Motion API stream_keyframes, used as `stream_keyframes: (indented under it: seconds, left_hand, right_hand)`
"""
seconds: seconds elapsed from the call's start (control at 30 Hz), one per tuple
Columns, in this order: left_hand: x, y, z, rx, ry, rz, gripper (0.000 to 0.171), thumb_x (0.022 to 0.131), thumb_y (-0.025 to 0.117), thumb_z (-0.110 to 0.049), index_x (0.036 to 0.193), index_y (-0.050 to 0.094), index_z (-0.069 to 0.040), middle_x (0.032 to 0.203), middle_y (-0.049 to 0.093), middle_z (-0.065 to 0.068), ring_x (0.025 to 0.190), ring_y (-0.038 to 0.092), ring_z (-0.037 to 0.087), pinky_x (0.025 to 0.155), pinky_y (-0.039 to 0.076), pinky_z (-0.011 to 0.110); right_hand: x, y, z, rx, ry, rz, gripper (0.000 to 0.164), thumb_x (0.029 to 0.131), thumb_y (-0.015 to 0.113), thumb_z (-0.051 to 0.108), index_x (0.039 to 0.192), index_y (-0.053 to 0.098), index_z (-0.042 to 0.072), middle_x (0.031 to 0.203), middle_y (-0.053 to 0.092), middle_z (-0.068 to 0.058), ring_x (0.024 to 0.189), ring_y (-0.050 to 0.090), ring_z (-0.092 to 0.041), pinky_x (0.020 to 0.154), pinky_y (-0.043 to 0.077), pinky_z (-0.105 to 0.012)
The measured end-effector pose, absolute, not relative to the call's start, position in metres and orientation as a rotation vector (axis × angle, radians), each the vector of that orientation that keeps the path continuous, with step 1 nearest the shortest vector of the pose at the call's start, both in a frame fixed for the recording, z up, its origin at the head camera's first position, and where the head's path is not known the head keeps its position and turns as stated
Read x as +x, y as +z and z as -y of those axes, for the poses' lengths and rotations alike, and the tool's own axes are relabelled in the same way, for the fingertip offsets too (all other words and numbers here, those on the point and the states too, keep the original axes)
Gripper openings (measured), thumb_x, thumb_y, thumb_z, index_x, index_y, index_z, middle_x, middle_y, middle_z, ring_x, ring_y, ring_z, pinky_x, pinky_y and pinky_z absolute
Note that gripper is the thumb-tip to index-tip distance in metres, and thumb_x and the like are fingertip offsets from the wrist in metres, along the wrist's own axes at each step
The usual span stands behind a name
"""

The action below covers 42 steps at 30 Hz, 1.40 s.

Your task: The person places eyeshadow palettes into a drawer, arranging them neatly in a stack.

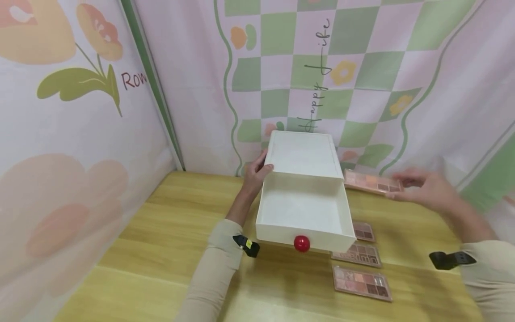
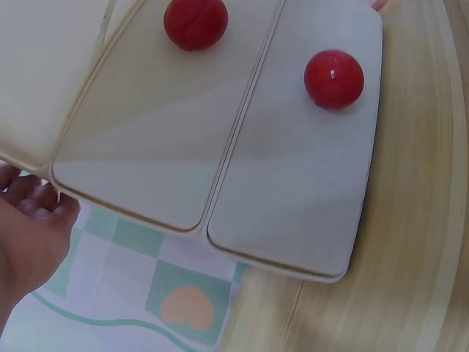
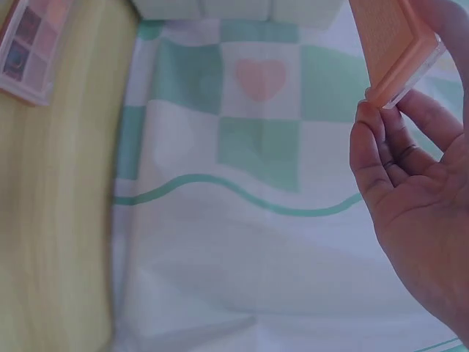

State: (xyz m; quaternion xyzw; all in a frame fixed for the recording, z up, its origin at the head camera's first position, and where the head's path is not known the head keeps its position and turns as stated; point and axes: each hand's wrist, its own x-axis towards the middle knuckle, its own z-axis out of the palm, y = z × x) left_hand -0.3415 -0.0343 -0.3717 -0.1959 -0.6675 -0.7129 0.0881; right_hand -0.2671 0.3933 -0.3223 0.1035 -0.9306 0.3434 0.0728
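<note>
A white drawer box (image 1: 303,152) stands on the table with its top drawer (image 1: 303,203) pulled out; the part of the drawer's inside in sight holds nothing. My left hand (image 1: 256,173) grips the box's left side, thumb near the top edge; its fingers (image 2: 44,198) are partly hidden behind it. My right hand (image 1: 428,190) pinches one end of an eyeshadow palette (image 1: 372,181), raised to the right of the box. In the right wrist view the palette's plain peach side (image 3: 392,48) shows, fingertips at its lower edge.
To the right of the box lie more eyeshadow palettes in a column: a near one (image 1: 362,282), a middle one (image 1: 358,255) and one partly hidden by the drawer (image 1: 364,231). Two lower drawers (image 2: 293,169) are closed, with red knobs (image 2: 334,79). Printed cloth (image 1: 201,89) hangs behind.
</note>
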Motion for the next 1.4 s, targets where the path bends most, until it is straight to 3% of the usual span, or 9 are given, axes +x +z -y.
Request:
stream_keyframes:
  seconds: [0.1, 0.27, 0.53, 0.83, 1.1, 1.4]
  left_hand:
    - [-0.343, -0.372, 0.036, -0.587, -2.131, 1.997, 0.065, 0.094, 0.052, -0.015, 0.156, 0.034, -0.002, 0.167, 0.030, 0.015, 0.153, 0.035, 0.032, 0.127, 0.034, 0.046]
    - [-0.343, -0.372, 0.038, -0.597, -2.138, 2.006, 0.065, 0.096, 0.052, -0.015, 0.156, 0.034, -0.002, 0.167, 0.030, 0.014, 0.154, 0.034, 0.031, 0.127, 0.034, 0.044]
    - [-0.343, -0.371, 0.038, -0.592, -2.122, 2.006, 0.065, 0.094, 0.053, -0.014, 0.155, 0.036, -0.001, 0.165, 0.032, 0.016, 0.152, 0.037, 0.033, 0.125, 0.035, 0.045]
    - [-0.344, -0.371, 0.038, -0.600, -2.113, 2.029, 0.066, 0.094, 0.053, -0.017, 0.156, 0.035, -0.002, 0.165, 0.033, 0.016, 0.152, 0.038, 0.033, 0.124, 0.037, 0.044]
    - [-0.343, -0.371, 0.039, -0.621, -2.141, 2.025, 0.067, 0.094, 0.053, -0.016, 0.156, 0.033, -0.002, 0.167, 0.031, 0.016, 0.153, 0.037, 0.033, 0.125, 0.036, 0.043]
    - [-0.344, -0.370, 0.039, -0.624, -2.142, 2.014, 0.068, 0.093, 0.054, -0.017, 0.156, 0.034, -0.002, 0.166, 0.032, 0.016, 0.152, 0.037, 0.034, 0.125, 0.037, 0.044]
  right_hand:
    - [-0.261, -0.314, -0.390, 0.353, 0.978, 2.787, 0.058, 0.079, 0.087, 0.019, 0.129, 0.065, 0.000, 0.101, 0.059, 0.033, 0.092, 0.053, 0.015, 0.074, 0.043, -0.005]
    - [-0.252, -0.303, -0.388, 0.374, 0.862, 2.776, 0.059, 0.076, 0.090, 0.023, 0.127, 0.068, 0.003, 0.103, 0.053, 0.042, 0.091, 0.049, 0.022, 0.074, 0.039, -0.001]
    - [-0.240, -0.292, -0.382, 0.364, 0.851, 2.760, 0.061, 0.074, 0.090, 0.021, 0.126, 0.068, 0.000, 0.100, 0.053, 0.042, 0.089, 0.048, 0.025, 0.073, 0.039, 0.004]
    - [-0.227, -0.282, -0.352, 0.410, 0.900, 2.745, 0.056, 0.074, 0.090, 0.018, 0.125, 0.070, 0.006, 0.101, 0.060, 0.031, 0.091, 0.053, 0.018, 0.076, 0.042, 0.001]
    - [-0.223, -0.282, -0.322, 0.511, 0.787, 2.747, 0.055, 0.072, 0.091, 0.025, 0.120, 0.073, 0.004, 0.099, 0.065, 0.001, 0.086, 0.053, 0.015, 0.069, 0.047, -0.008]
    - [-0.223, -0.283, -0.296, 0.659, 0.847, 2.659, 0.048, 0.070, 0.091, 0.016, 0.113, 0.075, 0.003, 0.088, 0.063, 0.003, 0.082, 0.056, 0.004, 0.073, 0.048, -0.004]
